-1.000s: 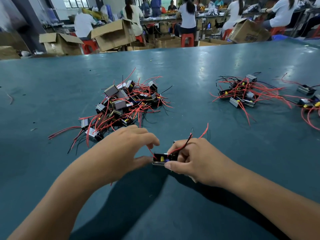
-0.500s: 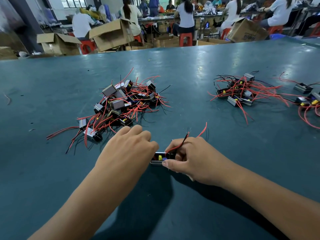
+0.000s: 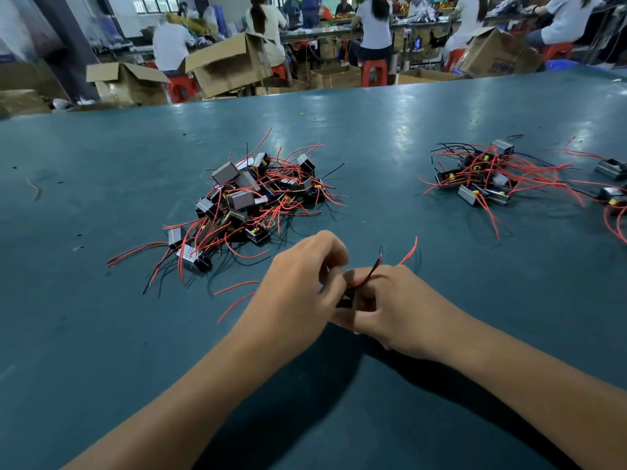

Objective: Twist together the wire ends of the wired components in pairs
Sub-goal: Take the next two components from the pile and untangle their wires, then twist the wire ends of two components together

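- Left hand point(image 3: 298, 286): positioned low over the green table point(image 3: 101, 334), fingers curled inward toward the right hand; the fingertips meet the wires at the point where both hands converge, but whether they actually pinch a wire cannot be told, as the contact point is blurred and partly hidden.
- Right hand point(image 3: 393, 307): fingers curled around a small dark component point(image 3: 343, 302); only a narrow dark edge of that component shows between the two hands.
- Wire pair point(image 3: 369, 271): one red and one black lead rise together from the right hand's grip, slanting up and to the right; their bare ends stand just above the knuckles; a further red wire point(image 3: 409, 252) curves up beside them.
- Two loose red leads point(image 3: 237, 285) lie on the table just left of the left hand.
- Left pile point(image 3: 251, 198): a heap of boxed components with tangled red and black leads, beyond the left hand.
- Right pile point(image 3: 485, 179): a smaller group of the same components, well apart to the right; further units point(image 3: 610, 169) lie at the right edge.
- Cardboard boxes point(image 3: 227, 67) and seated persons occupy the area beyond the far table edge.
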Motion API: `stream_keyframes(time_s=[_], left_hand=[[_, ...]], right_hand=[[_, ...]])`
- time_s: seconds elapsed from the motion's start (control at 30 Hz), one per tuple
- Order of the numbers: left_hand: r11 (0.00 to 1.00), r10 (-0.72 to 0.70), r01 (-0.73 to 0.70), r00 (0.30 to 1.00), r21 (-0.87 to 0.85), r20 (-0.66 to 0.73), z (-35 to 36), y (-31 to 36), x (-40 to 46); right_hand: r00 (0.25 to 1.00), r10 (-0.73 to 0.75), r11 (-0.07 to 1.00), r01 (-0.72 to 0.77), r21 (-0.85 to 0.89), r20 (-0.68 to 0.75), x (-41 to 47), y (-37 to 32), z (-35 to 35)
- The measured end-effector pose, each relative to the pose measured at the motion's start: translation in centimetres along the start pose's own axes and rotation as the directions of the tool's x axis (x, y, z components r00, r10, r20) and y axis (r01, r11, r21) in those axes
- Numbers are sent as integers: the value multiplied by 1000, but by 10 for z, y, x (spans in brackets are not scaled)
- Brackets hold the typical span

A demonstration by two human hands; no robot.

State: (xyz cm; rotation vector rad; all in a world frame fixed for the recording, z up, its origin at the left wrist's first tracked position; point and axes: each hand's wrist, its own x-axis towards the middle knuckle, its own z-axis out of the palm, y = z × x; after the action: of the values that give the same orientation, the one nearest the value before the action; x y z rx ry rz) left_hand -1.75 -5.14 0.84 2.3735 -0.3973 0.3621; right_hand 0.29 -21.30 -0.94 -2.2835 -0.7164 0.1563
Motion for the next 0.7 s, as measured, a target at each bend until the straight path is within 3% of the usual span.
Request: stream_keyframes(time_s=[0.17,0.3,0.43,0.7], left_hand=[[999,-2,12,967,-36,253,-11,-20,3],[999,23,-30,969,25,245,-9,-23,1],[998,22,-36,967,53,255,-6,-23,-1],[999,-8,-8,957,54,291,-3,-24,-1]], right_hand=[[1000,1,996,-2,92,16,0,6,-1],[993,108,947,-120,297,57,0,10,-9],[978,206,893,-179,414,-21,2,15,-20],[979,203,849,-162,503,-29,3,17,-25]])
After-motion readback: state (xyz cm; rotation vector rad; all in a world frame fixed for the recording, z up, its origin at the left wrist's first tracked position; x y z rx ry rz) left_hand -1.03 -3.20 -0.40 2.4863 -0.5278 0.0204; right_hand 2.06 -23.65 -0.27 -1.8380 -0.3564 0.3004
